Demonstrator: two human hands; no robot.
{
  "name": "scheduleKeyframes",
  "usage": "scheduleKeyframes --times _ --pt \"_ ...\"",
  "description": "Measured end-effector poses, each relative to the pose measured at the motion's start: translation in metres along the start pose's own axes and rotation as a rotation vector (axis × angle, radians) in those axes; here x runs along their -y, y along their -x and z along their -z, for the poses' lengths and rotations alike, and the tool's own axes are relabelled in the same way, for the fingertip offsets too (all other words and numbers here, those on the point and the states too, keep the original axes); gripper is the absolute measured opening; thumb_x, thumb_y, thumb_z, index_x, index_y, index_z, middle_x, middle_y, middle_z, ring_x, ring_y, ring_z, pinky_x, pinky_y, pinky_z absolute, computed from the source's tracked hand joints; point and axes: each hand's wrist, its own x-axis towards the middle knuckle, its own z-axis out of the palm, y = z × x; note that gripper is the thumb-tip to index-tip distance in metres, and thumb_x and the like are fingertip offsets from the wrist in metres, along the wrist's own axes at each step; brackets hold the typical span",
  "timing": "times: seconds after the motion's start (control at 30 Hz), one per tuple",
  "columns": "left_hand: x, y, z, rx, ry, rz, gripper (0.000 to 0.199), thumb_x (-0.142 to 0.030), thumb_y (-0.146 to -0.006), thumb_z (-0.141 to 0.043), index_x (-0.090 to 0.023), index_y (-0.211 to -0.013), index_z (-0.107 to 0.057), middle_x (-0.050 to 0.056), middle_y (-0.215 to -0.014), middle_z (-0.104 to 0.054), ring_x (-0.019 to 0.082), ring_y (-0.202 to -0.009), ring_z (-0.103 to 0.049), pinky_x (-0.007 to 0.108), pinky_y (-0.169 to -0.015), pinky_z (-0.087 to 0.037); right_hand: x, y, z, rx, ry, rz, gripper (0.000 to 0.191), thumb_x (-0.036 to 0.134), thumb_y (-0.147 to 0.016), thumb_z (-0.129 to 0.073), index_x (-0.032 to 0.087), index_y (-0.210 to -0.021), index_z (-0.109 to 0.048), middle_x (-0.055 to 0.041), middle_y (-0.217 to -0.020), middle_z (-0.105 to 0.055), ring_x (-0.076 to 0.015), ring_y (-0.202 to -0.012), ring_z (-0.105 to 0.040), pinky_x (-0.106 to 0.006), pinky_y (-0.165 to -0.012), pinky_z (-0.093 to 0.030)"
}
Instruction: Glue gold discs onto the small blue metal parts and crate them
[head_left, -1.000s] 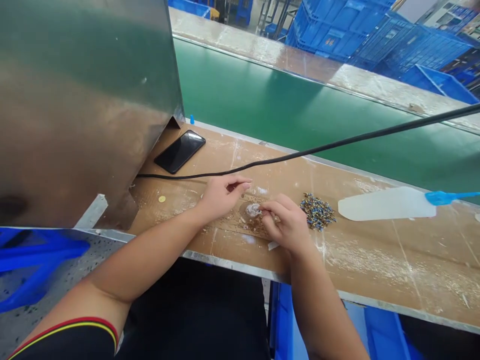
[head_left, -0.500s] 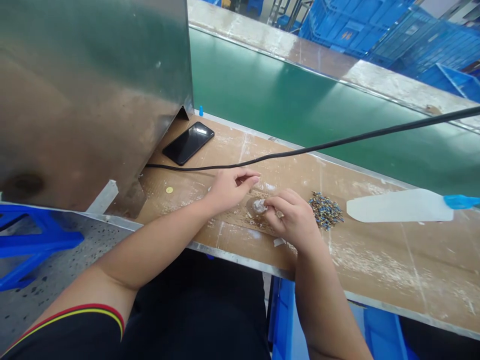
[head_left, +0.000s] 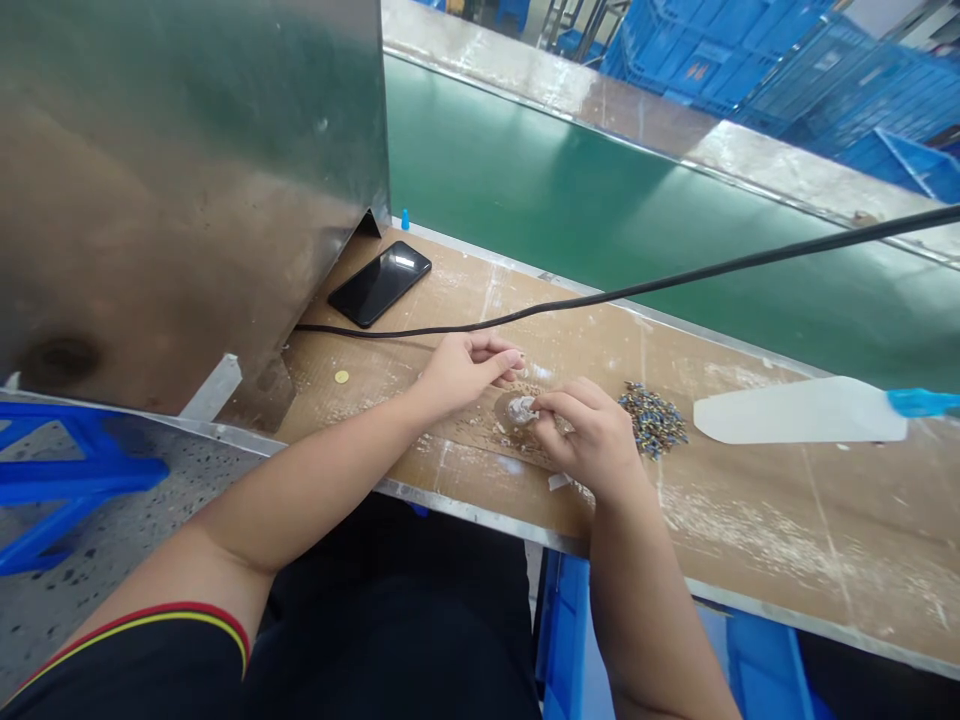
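Note:
My left hand (head_left: 472, 372) is over the brown work surface, thumb and forefinger pinched on something too small to make out. Just to its right, my right hand (head_left: 586, 432) has its thumb and forefinger together at the edge of a small whitish lump (head_left: 520, 409); what its fingertips hold, if anything, is hidden. Beside my right hand lies a pile of small metallic blue and gold pieces (head_left: 652, 420). Pale crumbs are scattered around the lump.
A black phone (head_left: 381, 284) lies near the metal box (head_left: 187, 180). A black cable (head_left: 555, 304) crosses the surface. Farther right is a white bottle (head_left: 799, 410) with a blue cap. A green belt (head_left: 600, 190) runs behind.
My left fingertips have moved very slightly right. My right hand has hardly moved and stays by the whitish lump. The view has shifted a little.

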Motion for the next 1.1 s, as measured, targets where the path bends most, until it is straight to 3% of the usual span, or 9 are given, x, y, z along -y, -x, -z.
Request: scheduleKeyframes --times 0.17,0.37,0.53,0.63,0.77,1.1 --pt "-0.004 0.000 -0.003 -0.016 0.247 0.179 0.017 -0.025 -0.085 -0.087 -0.011 -0.088 -0.077 0.008 -0.081 -0.078 0.010 -0.066 -0.071 0.019 -0.063 -0.059 0.003 0.000 -0.001 -0.055 0.001 -0.027 0.020 0.012 -0.094 -0.056 0.026 -0.089 -0.070 -0.0026 -0.079 -0.069 -0.0208 -0.071 -0.064 -0.035 -0.065 -0.057" --pt "-0.009 0.003 -0.006 -0.002 0.374 0.299 0.011 -0.020 -0.087 -0.085 -0.011 -0.086 -0.078 0.008 -0.085 -0.079 0.010 -0.073 -0.074 0.018 -0.071 -0.061 0.017 -0.003 -0.009 -0.390 -0.180 -0.248 0.019 0.015 -0.098 -0.064 0.027 -0.106 -0.076 -0.0038 -0.095 -0.079 -0.0216 -0.081 -0.075 -0.035 -0.067 -0.064" --pt "-0.007 0.004 -0.007 0.032 0.399 0.282 0.019 -0.025 -0.081 -0.091 -0.013 -0.088 -0.078 0.007 -0.089 -0.079 0.012 -0.080 -0.075 0.024 -0.084 -0.064 0.021 -0.006 -0.018 -0.399 -0.322 -0.326 0.021 0.019 -0.099 -0.067 0.029 -0.113 -0.078 -0.0037 -0.109 -0.081 -0.0247 -0.100 -0.080 -0.044 -0.090 -0.070" --pt "-0.005 0.004 -0.009 0.031 0.411 0.246 0.029 -0.031 -0.072 -0.097 -0.014 -0.088 -0.080 0.006 -0.087 -0.079 0.012 -0.079 -0.075 0.024 -0.082 -0.064 0.021 -0.008 -0.019 -0.406 -0.368 -0.327 0.021 0.017 -0.101 -0.066 0.029 -0.113 -0.079 -0.0027 -0.112 -0.081 -0.0244 -0.107 -0.079 -0.046 -0.099 -0.068" --pt "-0.008 0.006 -0.013 0.020 0.414 0.211 0.036 -0.038 -0.064 -0.102 -0.016 -0.085 -0.082 0.006 -0.087 -0.079 0.013 -0.080 -0.074 0.023 -0.079 -0.063 0.021 -0.009 -0.018 -0.400 -0.373 -0.316 0.022 0.015 -0.101 -0.067 0.029 -0.113 -0.079 -0.0031 -0.110 -0.081 -0.0251 -0.110 -0.078 -0.046 -0.099 -0.068" --pt "-0.011 0.010 -0.019 0.005 0.375 0.169 0.033 -0.038 -0.066 -0.101 -0.017 -0.086 -0.085 0.008 -0.091 -0.080 0.014 -0.084 -0.073 0.022 -0.077 -0.058 0.018 -0.008 -0.020 -0.427 -0.325 -0.315 0.021 0.015 -0.101 -0.069 0.027 -0.113 -0.080 -0.0036 -0.108 -0.082 -0.0234 -0.108 -0.078 -0.044 -0.098 -0.067"
